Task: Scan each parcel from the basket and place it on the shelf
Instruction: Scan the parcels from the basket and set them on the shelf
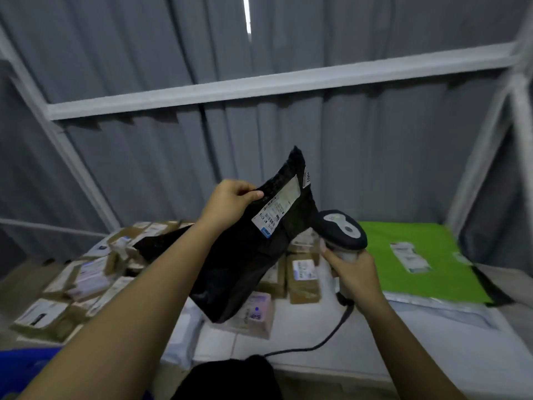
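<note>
crinkled black plastic parcel [245, 255] (white label [277, 210]), glossy scanner [341, 229]

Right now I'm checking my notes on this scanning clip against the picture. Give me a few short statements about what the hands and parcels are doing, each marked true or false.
1. The left hand pinches the black parcel near its upper edge. True.
2. The right hand is free. False: it grips the handheld scanner.
3. The black parcel's white label faces the camera. True.
4. The green parcel is held in the air. False: it lies flat on the shelf, at the right.
5. Brown cardboard parcels lie on the shelf below the black parcel. True.
</note>
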Demonstrator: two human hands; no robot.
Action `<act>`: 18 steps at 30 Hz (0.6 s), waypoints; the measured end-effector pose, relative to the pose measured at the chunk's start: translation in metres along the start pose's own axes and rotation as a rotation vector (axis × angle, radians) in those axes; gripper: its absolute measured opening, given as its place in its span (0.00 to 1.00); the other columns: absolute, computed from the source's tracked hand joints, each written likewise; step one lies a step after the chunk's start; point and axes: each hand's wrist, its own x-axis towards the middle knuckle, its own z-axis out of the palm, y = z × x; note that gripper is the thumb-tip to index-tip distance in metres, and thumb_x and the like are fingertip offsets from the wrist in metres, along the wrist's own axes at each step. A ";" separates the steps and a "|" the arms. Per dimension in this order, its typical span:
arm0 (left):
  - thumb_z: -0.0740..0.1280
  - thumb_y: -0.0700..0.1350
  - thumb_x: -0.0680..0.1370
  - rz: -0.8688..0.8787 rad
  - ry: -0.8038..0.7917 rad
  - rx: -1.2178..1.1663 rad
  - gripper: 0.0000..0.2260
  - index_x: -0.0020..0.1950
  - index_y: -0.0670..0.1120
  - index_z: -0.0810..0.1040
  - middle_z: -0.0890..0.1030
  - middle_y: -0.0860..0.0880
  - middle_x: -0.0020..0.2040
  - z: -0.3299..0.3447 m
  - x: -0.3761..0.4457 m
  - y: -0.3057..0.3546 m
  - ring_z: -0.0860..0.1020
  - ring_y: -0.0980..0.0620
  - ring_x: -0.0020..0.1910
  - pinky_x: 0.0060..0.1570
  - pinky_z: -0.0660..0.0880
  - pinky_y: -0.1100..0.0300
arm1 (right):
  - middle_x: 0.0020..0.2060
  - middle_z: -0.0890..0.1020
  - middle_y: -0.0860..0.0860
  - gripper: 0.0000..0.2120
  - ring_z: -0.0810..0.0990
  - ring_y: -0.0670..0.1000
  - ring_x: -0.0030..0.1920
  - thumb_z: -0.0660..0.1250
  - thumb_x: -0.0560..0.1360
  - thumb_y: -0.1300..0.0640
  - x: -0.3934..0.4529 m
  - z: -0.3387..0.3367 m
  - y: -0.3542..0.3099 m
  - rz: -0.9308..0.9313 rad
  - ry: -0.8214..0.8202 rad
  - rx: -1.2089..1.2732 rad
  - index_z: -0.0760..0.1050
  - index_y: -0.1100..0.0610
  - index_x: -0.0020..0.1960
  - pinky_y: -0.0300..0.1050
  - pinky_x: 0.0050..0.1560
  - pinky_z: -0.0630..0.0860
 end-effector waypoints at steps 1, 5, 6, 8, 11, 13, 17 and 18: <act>0.69 0.47 0.76 0.025 -0.040 -0.008 0.07 0.45 0.45 0.84 0.83 0.49 0.37 0.020 0.010 0.011 0.79 0.53 0.37 0.42 0.74 0.57 | 0.28 0.80 0.49 0.06 0.77 0.45 0.29 0.75 0.71 0.60 0.002 -0.015 0.004 0.015 0.030 0.003 0.78 0.56 0.38 0.41 0.35 0.75; 0.69 0.46 0.76 0.140 -0.202 -0.025 0.09 0.46 0.41 0.83 0.83 0.42 0.42 0.100 0.047 0.058 0.80 0.47 0.42 0.47 0.76 0.52 | 0.26 0.76 0.51 0.07 0.74 0.45 0.25 0.75 0.70 0.64 0.010 -0.070 0.016 0.064 0.149 0.062 0.77 0.60 0.39 0.38 0.29 0.73; 0.70 0.45 0.76 0.165 -0.233 -0.032 0.09 0.45 0.39 0.83 0.83 0.40 0.42 0.120 0.055 0.069 0.80 0.46 0.41 0.46 0.75 0.53 | 0.25 0.77 0.50 0.06 0.74 0.43 0.24 0.74 0.70 0.65 0.014 -0.082 0.019 0.069 0.183 0.072 0.77 0.60 0.40 0.36 0.27 0.72; 0.70 0.45 0.76 0.199 -0.294 -0.048 0.09 0.41 0.39 0.81 0.81 0.40 0.38 0.157 0.071 0.087 0.77 0.47 0.37 0.40 0.72 0.57 | 0.24 0.78 0.47 0.05 0.74 0.42 0.23 0.74 0.71 0.64 0.021 -0.104 0.026 0.080 0.239 0.078 0.78 0.61 0.43 0.35 0.26 0.72; 0.70 0.45 0.76 0.244 -0.379 -0.054 0.08 0.39 0.44 0.79 0.77 0.50 0.32 0.204 0.094 0.111 0.73 0.55 0.32 0.35 0.68 0.63 | 0.30 0.79 0.50 0.07 0.76 0.45 0.28 0.73 0.72 0.64 0.036 -0.131 0.036 0.113 0.328 0.131 0.78 0.63 0.48 0.35 0.27 0.73; 0.71 0.44 0.75 0.272 -0.439 -0.046 0.06 0.43 0.42 0.82 0.78 0.50 0.34 0.229 0.111 0.125 0.73 0.57 0.32 0.33 0.67 0.69 | 0.33 0.79 0.50 0.07 0.75 0.48 0.32 0.73 0.72 0.64 0.048 -0.143 0.043 0.147 0.382 0.174 0.78 0.62 0.47 0.37 0.28 0.73; 0.72 0.45 0.75 0.292 -0.531 0.030 0.09 0.49 0.40 0.83 0.79 0.47 0.38 0.280 0.147 0.131 0.76 0.51 0.38 0.41 0.70 0.61 | 0.33 0.80 0.50 0.06 0.77 0.44 0.30 0.74 0.71 0.64 0.077 -0.151 0.057 0.163 0.470 0.178 0.78 0.59 0.47 0.42 0.31 0.74; 0.72 0.46 0.74 0.293 -0.518 0.059 0.09 0.49 0.41 0.84 0.79 0.47 0.37 0.295 0.155 0.126 0.77 0.49 0.41 0.42 0.72 0.59 | 0.34 0.81 0.49 0.07 0.79 0.44 0.31 0.74 0.71 0.63 0.084 -0.151 0.061 0.167 0.490 0.177 0.79 0.57 0.46 0.43 0.33 0.76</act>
